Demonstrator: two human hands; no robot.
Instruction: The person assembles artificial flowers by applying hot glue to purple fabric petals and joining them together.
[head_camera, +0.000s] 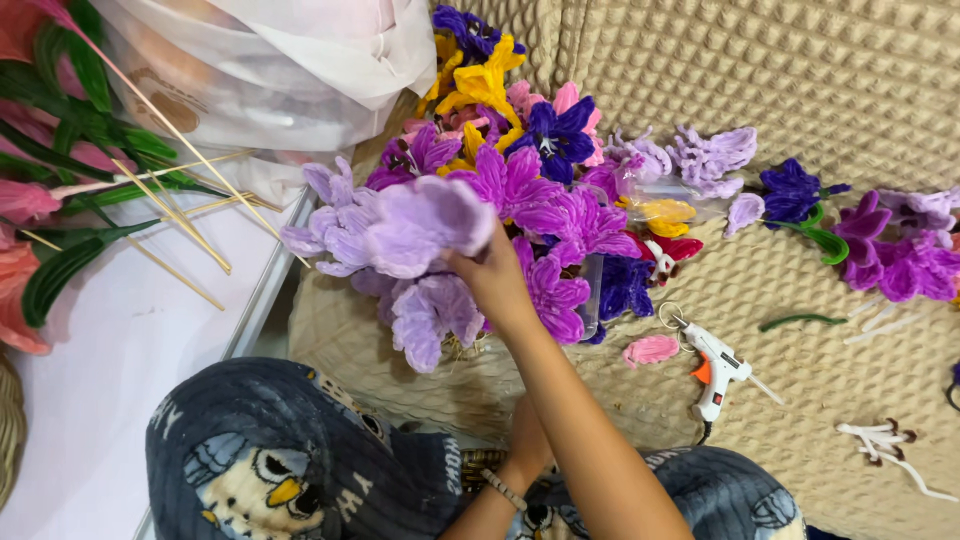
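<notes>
Our right hand (495, 280) fingers closed on lilac flower (425, 225) | left hand (528, 440) low, grip unclear | glue gun (716, 370) nearby

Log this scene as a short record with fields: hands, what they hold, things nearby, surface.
right hand: raised, gripping a light purple fuzzy flower
left hand: low near the lap, mostly hidden behind the right forearm; what it holds cannot be told
flower pile: purple, blue, yellow and pink fuzzy flowers heaped past the raised hand
glue gun: white with orange trigger, lying apart to the right
loose piece: pink fuzzy petal beside the gun
surface: beige quilted cover
</notes>
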